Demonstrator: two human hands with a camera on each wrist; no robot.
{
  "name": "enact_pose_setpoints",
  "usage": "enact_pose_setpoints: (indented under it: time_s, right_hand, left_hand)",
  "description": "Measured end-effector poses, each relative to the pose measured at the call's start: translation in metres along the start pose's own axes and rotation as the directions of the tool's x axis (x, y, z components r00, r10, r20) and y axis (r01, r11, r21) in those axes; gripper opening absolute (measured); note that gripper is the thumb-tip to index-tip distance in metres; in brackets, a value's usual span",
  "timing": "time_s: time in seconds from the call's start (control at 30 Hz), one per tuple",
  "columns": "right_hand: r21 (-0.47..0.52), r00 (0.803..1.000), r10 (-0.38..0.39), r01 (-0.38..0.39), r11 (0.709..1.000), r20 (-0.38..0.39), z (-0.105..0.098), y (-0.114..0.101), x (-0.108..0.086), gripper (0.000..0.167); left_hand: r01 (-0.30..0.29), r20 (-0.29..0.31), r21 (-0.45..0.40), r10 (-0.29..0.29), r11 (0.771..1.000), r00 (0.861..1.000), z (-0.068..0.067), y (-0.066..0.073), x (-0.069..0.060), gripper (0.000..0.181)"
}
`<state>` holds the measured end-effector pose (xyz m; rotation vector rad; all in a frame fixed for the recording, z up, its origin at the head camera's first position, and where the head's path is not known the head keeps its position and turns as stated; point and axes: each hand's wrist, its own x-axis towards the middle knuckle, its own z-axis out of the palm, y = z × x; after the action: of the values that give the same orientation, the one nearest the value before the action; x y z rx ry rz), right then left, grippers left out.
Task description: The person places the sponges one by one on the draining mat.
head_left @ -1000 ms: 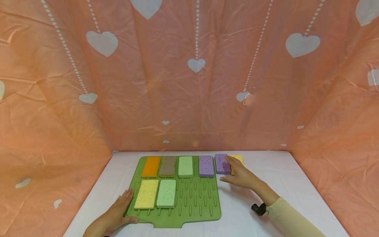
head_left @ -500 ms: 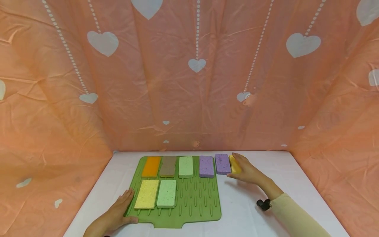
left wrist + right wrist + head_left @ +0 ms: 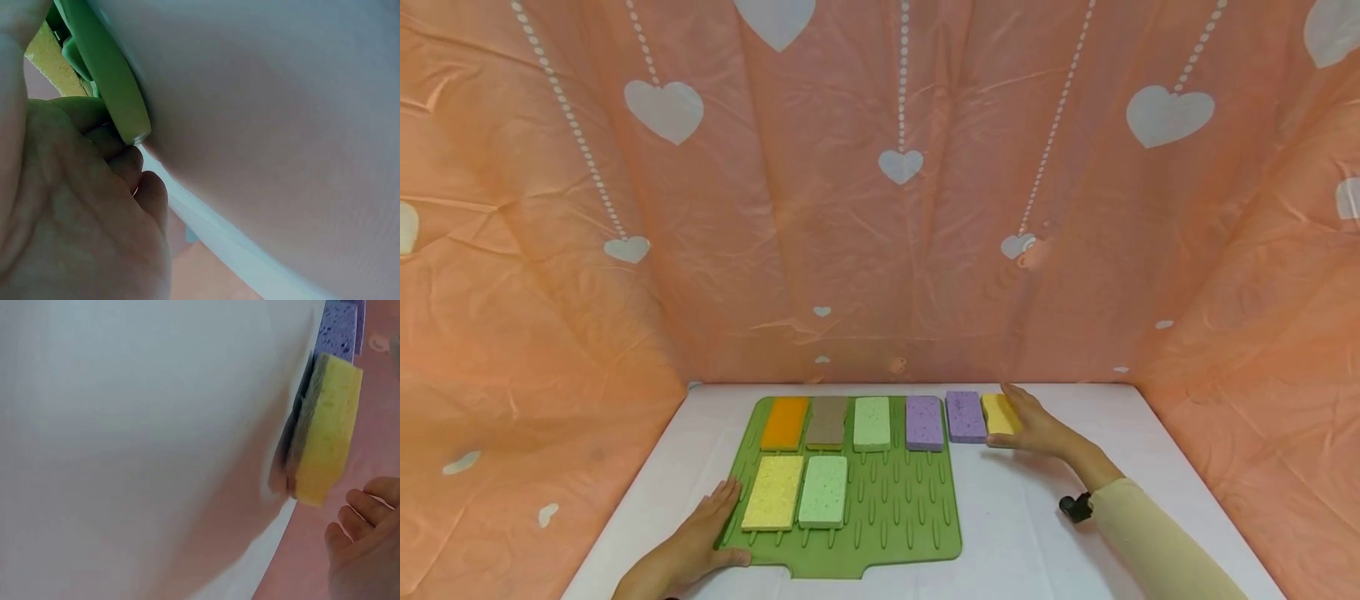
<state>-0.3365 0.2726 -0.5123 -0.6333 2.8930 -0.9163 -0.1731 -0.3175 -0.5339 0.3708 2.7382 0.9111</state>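
A yellow sponge (image 3: 998, 413) with a dark scouring layer underneath (image 3: 306, 419) lies on the white table, right of a purple sponge (image 3: 966, 417). My right hand (image 3: 1037, 429) is spread beside the yellow sponge's right side; in the right wrist view its fingers are apart from the sponge. My left hand (image 3: 696, 533) rests at the left edge of a green ribbed mat (image 3: 902, 508), thumb by the near corner. In the left wrist view the fingertips touch the mat's rim (image 3: 128, 119). A yellow sponge (image 3: 772, 493) and a pale green one (image 3: 823, 492) form the mat's nearer row.
Along the mat's far edge lie an orange pad (image 3: 785, 423), a brown wavy-edged sponge (image 3: 827, 422), a pale green sponge (image 3: 872, 423) and a light purple sponge (image 3: 924, 422). Pink fabric (image 3: 910, 275) with white hearts encloses the white table (image 3: 1000, 533) behind and at both sides.
My right hand has moved right from the purple sponge, past the yellow sponge's top to its right side, uncovering more of it. The left hand stays at the mat's edge.
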Motion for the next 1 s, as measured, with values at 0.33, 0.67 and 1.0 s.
enact_pose_setpoints:
  time_s: [0.33, 0.67, 1.0]
  right_hand:
    - [0.027, 1.000, -0.012, 0.011, 1.000, 0.015, -0.005, 0.005, 0.002, 0.123]
    - [0.052, 0.995, 0.040, -0.045, 0.998, 0.090, -0.005, 0.011, 0.005, 0.128]
    - [0.088, 0.989, 0.049, -0.062, 0.994, 0.143, -0.007, 0.018, 0.004, 0.127]
  left_hand:
    - [0.013, 0.011, 0.000, -0.013, 1.000, 1.000, -0.002, 0.006, -0.001, 0.121]
    - [0.003, 0.013, -0.010, -0.003, 1.000, 1.000, -0.002, 0.007, -0.002, 0.120]
    - [-0.024, -0.010, -0.007, 0.024, 1.000, 1.000, 0.001, -0.001, 0.000, 0.121]
